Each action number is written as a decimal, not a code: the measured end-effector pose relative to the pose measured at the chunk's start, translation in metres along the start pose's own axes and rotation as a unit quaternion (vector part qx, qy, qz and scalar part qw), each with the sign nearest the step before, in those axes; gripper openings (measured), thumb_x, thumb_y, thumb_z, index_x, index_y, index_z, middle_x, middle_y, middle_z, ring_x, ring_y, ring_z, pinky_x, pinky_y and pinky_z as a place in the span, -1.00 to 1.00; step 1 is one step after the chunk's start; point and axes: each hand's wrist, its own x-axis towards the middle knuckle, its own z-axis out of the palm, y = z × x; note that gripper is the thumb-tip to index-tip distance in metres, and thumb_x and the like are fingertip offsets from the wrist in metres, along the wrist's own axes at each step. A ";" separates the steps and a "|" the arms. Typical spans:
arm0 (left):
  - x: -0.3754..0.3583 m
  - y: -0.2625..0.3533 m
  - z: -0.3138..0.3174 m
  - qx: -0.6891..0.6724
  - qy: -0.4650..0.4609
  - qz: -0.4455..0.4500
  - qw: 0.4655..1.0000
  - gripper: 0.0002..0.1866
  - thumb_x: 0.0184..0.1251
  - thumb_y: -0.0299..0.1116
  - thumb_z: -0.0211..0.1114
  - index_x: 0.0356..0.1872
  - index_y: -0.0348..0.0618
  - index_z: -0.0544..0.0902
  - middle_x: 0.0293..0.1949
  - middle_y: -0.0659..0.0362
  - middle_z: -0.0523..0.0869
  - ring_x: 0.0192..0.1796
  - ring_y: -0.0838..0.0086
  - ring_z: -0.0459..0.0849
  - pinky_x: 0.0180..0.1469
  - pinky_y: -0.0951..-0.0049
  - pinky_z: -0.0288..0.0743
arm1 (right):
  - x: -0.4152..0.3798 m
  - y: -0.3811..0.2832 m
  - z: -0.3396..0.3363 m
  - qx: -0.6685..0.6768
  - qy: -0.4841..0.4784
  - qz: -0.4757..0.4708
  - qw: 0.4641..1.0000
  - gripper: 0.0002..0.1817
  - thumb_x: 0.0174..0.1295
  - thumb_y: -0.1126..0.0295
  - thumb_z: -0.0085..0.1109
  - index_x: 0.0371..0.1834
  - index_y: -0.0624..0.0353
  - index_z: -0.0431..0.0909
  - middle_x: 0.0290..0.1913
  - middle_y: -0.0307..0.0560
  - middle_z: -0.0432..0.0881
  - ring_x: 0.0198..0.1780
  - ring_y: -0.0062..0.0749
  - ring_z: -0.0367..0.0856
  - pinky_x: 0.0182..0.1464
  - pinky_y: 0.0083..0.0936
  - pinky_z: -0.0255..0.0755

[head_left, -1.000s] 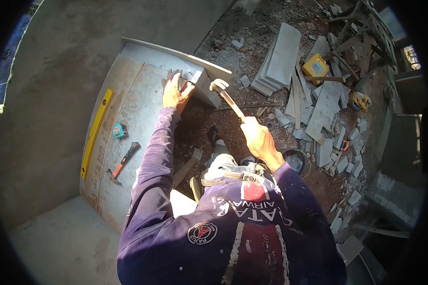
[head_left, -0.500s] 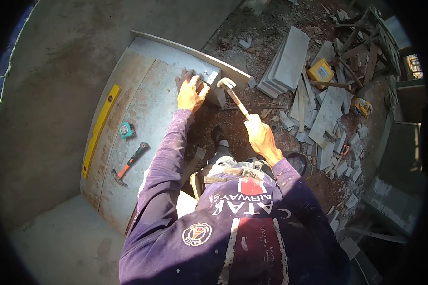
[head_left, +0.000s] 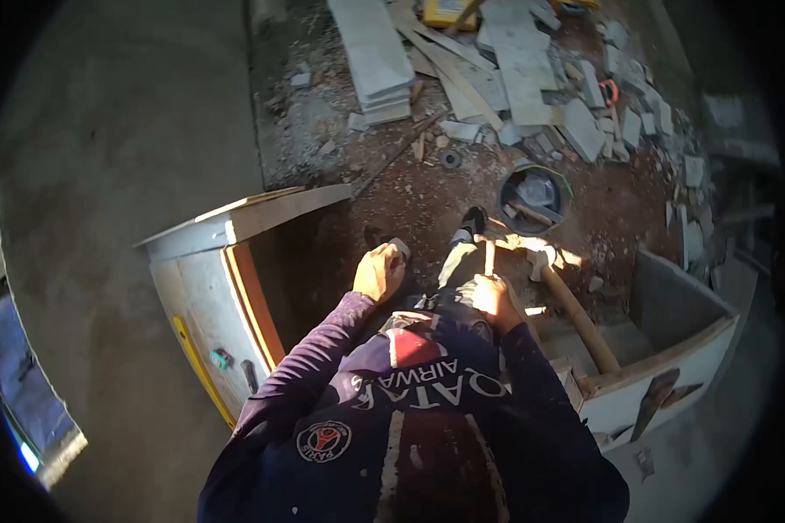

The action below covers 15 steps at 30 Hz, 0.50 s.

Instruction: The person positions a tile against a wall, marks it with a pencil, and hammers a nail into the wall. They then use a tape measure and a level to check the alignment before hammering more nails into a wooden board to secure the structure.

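My left hand (head_left: 379,272) is in front of my body, its fingers curled around something greyish that I cannot make out. To its right, my right hand (head_left: 494,301) grips the handle of a hammer (head_left: 489,258), held upright in bright sunlight. At the left stands a board-covered structure (head_left: 196,283) with an open side. On its top lie a yellow level (head_left: 202,366), a teal tape measure (head_left: 221,358) and a second hammer (head_left: 249,375), only partly visible.
A round bucket (head_left: 504,202) with things inside stands beyond my feet. At the right is an open-topped box (head_left: 672,383) with a round pole (head_left: 580,318) leaning in it. Stacked slabs (head_left: 375,61), a yellow container (head_left: 449,10) and broken pieces lie on the dirt floor.
The view has swung to the right, showing the bucket and box. My left hand has left the board's corner and come in front of my body. The hammer is nearer my body.
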 end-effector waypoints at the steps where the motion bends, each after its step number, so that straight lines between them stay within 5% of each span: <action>1: 0.011 0.006 0.017 0.008 -0.056 0.025 0.998 -0.84 0.06 -0.43 0.40 -0.41 -0.20 0.58 -0.40 -0.02 0.67 -0.35 0.13 0.69 -0.29 0.25 0.53 | -0.003 0.010 -0.005 -0.029 0.046 -0.031 0.998 -0.80 0.49 0.28 0.06 -0.36 -0.07 0.37 -0.66 -0.49 0.22 -0.73 -0.70 0.23 -0.72 -0.59 0.11; 2: 0.022 0.013 0.031 -0.002 -0.117 0.047 0.992 -0.85 0.07 -0.43 0.38 -0.39 -0.21 0.58 -0.42 -0.01 0.67 -0.36 0.11 0.69 -0.29 0.22 0.54 | -0.006 0.021 -0.006 -0.040 0.046 -0.066 0.996 -0.79 0.53 0.28 -0.05 -0.34 -0.01 0.40 -0.63 -0.45 0.28 -0.71 -0.70 0.25 -0.69 -0.63 0.13; 3: 0.042 0.017 0.046 -0.005 -0.167 0.062 0.984 -0.85 0.08 -0.43 0.37 -0.37 -0.21 0.58 -0.44 0.00 0.67 -0.38 0.08 0.70 -0.30 0.19 0.56 | -0.025 0.014 0.044 -0.045 0.213 -0.081 0.973 -0.83 0.49 0.27 0.04 -0.29 0.01 0.39 -0.62 -0.41 0.31 -0.71 -0.69 0.25 -0.71 -0.62 0.11; 4: 0.060 0.020 0.065 -0.027 -0.200 0.068 0.977 -0.84 0.10 -0.41 0.36 -0.34 -0.21 0.59 -0.43 -0.01 0.68 -0.37 0.09 0.71 -0.29 0.21 0.57 | -0.026 0.015 0.045 -0.157 0.249 -0.062 0.954 -0.85 0.42 0.26 0.14 -0.22 0.02 0.41 -0.61 -0.38 0.32 -0.65 -0.67 0.31 -0.68 -0.62 0.16; 5: 0.075 0.020 0.081 -0.043 -0.227 0.060 0.971 -0.83 0.13 -0.40 0.36 -0.31 -0.22 0.59 -0.41 -0.02 0.69 -0.36 0.11 0.72 -0.29 0.22 0.57 | -0.023 0.019 0.038 -0.222 0.286 -0.012 0.932 -0.73 0.32 0.26 0.27 -0.07 0.12 0.44 -0.49 -0.14 0.53 -0.54 -0.36 0.56 -0.57 -0.33 0.35; 6: 0.097 0.024 0.103 -0.024 -0.258 0.058 0.964 -0.83 0.17 -0.39 0.33 -0.26 -0.21 0.60 -0.35 -0.04 0.70 -0.29 0.09 0.73 -0.22 0.17 0.58 | -0.015 0.046 0.025 -0.393 0.331 -0.150 0.845 -0.69 0.30 0.28 0.24 -0.07 0.26 0.45 -0.43 0.07 0.63 -0.41 -0.08 0.68 -0.39 -0.19 0.47; 7: 0.118 0.028 0.127 -0.003 -0.288 0.049 0.956 -0.82 0.20 -0.39 0.31 -0.21 -0.21 0.61 -0.30 -0.06 0.72 -0.23 0.07 0.74 -0.16 0.13 0.59 | -0.016 0.066 0.022 -0.420 0.371 -0.302 0.771 -0.70 0.31 0.26 0.19 -0.11 0.30 0.46 -0.39 0.24 0.66 -0.31 0.19 0.69 -0.25 -0.07 0.50; 8: 0.140 0.023 0.156 0.018 -0.300 0.078 0.951 -0.76 0.24 -0.37 0.30 -0.11 -0.24 0.61 -0.26 -0.07 0.74 -0.19 0.06 0.76 -0.10 0.14 0.62 | -0.026 0.060 0.033 -0.369 0.388 -0.204 0.820 -0.72 0.32 0.26 0.16 -0.12 0.27 0.46 -0.43 0.29 0.63 -0.28 0.31 0.65 -0.25 0.02 0.48; 10: 0.185 0.008 0.224 0.049 -0.321 0.126 0.937 -0.66 0.28 -0.35 0.28 0.03 -0.28 0.60 -0.21 -0.11 0.76 -0.15 0.03 0.77 -0.02 0.14 0.65 | -0.043 0.066 0.037 -0.333 0.380 -0.151 0.850 -0.73 0.31 0.25 0.18 -0.15 0.23 0.44 -0.42 0.33 0.61 -0.25 0.38 0.62 -0.28 0.05 0.48; 11: 0.215 -0.001 0.263 0.061 -0.336 0.154 0.927 -0.63 0.28 -0.36 0.26 0.08 -0.30 0.59 -0.19 -0.13 0.76 -0.14 0.02 0.77 0.00 0.14 0.64 | -0.047 0.068 0.042 -0.300 0.397 -0.152 0.854 -0.73 0.31 0.25 0.21 -0.18 0.22 0.42 -0.45 0.24 0.61 -0.35 0.24 0.63 -0.33 -0.05 0.47; 13: 0.254 -0.065 0.365 0.022 -0.206 0.269 0.941 -0.58 0.29 -0.37 0.24 0.14 -0.33 0.57 -0.17 -0.16 0.75 -0.14 0.01 0.77 -0.03 0.14 0.65 | -0.050 0.073 0.048 -0.228 0.415 -0.120 0.872 -0.73 0.30 0.25 0.24 -0.22 0.19 0.40 -0.49 0.12 0.59 -0.47 0.03 0.64 -0.39 -0.18 0.47; 15: 0.300 -0.099 0.449 0.072 -0.213 0.159 0.961 -0.58 0.29 -0.40 0.21 0.15 -0.38 0.57 -0.14 -0.14 0.76 -0.13 0.02 0.77 0.01 0.11 0.64 | -0.046 0.068 0.044 -0.169 0.420 -0.073 0.889 -0.71 0.29 0.24 0.27 -0.24 0.18 0.39 -0.53 0.07 0.53 -0.51 -0.07 0.61 -0.41 -0.24 0.46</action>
